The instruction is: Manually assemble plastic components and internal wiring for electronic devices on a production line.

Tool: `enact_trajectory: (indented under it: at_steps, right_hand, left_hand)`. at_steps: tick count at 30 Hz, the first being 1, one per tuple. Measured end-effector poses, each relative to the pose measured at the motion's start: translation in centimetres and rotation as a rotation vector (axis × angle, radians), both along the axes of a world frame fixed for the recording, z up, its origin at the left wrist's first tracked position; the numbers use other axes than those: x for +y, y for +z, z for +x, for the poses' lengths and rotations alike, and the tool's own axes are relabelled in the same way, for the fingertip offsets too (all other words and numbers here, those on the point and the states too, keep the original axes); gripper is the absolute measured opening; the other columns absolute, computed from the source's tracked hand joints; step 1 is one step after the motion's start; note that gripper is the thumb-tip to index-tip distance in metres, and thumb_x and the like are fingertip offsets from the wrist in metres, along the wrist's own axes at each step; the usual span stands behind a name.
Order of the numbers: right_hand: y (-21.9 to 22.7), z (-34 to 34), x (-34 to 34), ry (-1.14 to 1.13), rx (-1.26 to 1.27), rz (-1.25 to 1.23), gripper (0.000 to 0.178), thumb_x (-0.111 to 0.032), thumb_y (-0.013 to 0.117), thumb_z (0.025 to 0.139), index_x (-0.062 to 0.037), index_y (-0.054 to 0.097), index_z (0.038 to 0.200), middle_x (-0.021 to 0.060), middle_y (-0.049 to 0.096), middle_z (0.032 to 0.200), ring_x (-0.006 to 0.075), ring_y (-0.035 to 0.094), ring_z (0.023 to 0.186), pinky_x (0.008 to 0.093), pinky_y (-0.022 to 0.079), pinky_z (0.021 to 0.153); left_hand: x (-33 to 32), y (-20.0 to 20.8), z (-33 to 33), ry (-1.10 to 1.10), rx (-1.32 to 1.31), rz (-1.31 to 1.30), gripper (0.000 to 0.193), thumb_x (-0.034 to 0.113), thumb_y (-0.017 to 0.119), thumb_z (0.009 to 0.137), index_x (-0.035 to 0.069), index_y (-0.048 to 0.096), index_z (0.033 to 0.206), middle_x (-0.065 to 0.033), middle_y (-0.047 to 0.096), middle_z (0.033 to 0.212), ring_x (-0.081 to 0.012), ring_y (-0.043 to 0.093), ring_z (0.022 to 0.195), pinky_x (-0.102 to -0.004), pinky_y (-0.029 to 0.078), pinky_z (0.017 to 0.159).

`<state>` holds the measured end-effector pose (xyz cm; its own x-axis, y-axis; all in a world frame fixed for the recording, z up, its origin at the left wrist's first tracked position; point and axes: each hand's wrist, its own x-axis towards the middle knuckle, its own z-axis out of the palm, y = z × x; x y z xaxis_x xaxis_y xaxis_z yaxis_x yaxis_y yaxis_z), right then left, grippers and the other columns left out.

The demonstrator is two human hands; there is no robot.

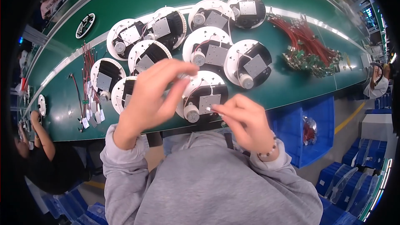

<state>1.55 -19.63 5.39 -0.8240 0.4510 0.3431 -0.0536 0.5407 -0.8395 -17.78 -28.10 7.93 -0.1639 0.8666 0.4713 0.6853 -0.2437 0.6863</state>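
Nearest me on the green bench lies a round white unit with a black part, a grey metal plate and a small round motor. My right hand is closed over this unit's right side, thumb and forefinger pinching a small white connector. Over the unit's left edge hangs my left hand, slightly blurred. Its fingers are bent and the thumb stands apart from the forefinger; I make out nothing held between them. Several similar units, one of them a disc just behind, are grouped beyond my hands.
Red wires with green circuit boards are heaped at the right. More wires and small white-tagged parts lie left. A blue bin stands below the bench's right edge. Another person's arm reaches in at far left.
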Motion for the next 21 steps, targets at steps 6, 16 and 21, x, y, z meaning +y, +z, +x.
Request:
enact_trajectory:
  at_steps: [6, 16, 21]
  right_hand:
    - [-3.9, -2.4, 1.1, -0.327, 0.182, 0.192, 0.005, 0.002, 0.062, 0.067, -0.0023, 0.062, 0.07, 0.0096, 0.058, 0.067, 0.0222, 0.056, 0.058, 0.0294, 0.045, 0.053]
    - [-7.1, -3.5, -1.0, -0.376, 0.24, 0.308, 0.013, -0.005, 0.062, 0.07, -0.002, 0.06, 0.082, 0.0086, 0.06, 0.079, 0.0241, 0.057, 0.068, 0.0315, 0.046, 0.059]
    - [-7.4, -3.1, 0.0, -0.388, 0.289, 0.292, 0.016, -0.002, 0.063, 0.068, -0.0014, 0.06, 0.084, 0.0083, 0.06, 0.076, 0.024, 0.056, 0.064, 0.0306, 0.045, 0.056]
  left_hand:
    - [0.5, -4.8, -0.4, 0.103, 0.42, -0.49, 0.015, 0.015, 0.05, 0.079, 0.001, 0.054, 0.077, -0.0201, 0.054, 0.072, -0.0368, 0.052, 0.069, -0.0437, 0.04, 0.059]
    - [0.0, -2.8, -2.0, -0.117, 0.169, -0.317, 0.03, -0.006, 0.053, 0.067, -0.002, 0.056, 0.096, -0.0189, 0.059, 0.091, -0.0356, 0.057, 0.082, -0.037, 0.046, 0.074]
    - [0.9, -3.0, -2.1, -0.283, -0.043, -0.587, 0.058, -0.005, 0.054, 0.062, 0.002, 0.043, 0.119, -0.0149, 0.059, 0.101, -0.0225, 0.059, 0.061, -0.0271, 0.048, 0.057]
